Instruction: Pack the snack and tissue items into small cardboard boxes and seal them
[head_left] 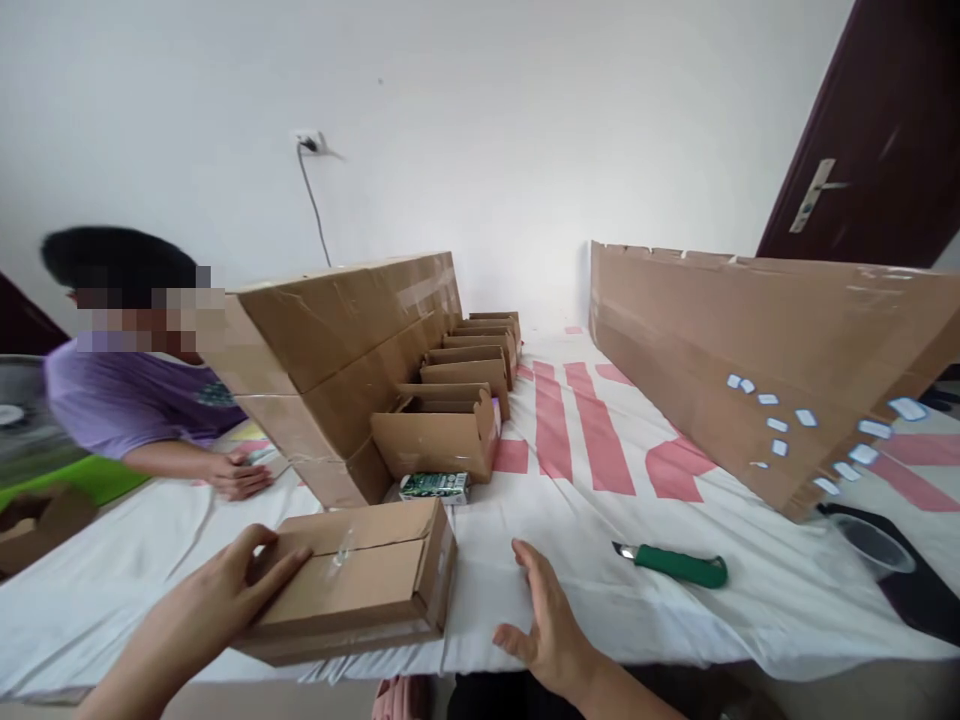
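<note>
A closed, taped cardboard box [367,580] lies flat near the front edge of the white-covered table [585,590]. My left hand [236,585] rests on the box's left top, fingers laid flat and apart. My right hand [551,625] hovers open just right of the box, fingers spread, touching nothing. A green-handled utility knife [675,565] lies on the cloth to the right of that hand.
A row of open small cardboard boxes [450,425] runs back beside a long stacked carton [345,350]. A small green packet [435,487] lies ahead. A long cardboard wall [750,370] stands right. Another person in purple [142,400] leans at left. A clear plastic cup [874,545] sits far right.
</note>
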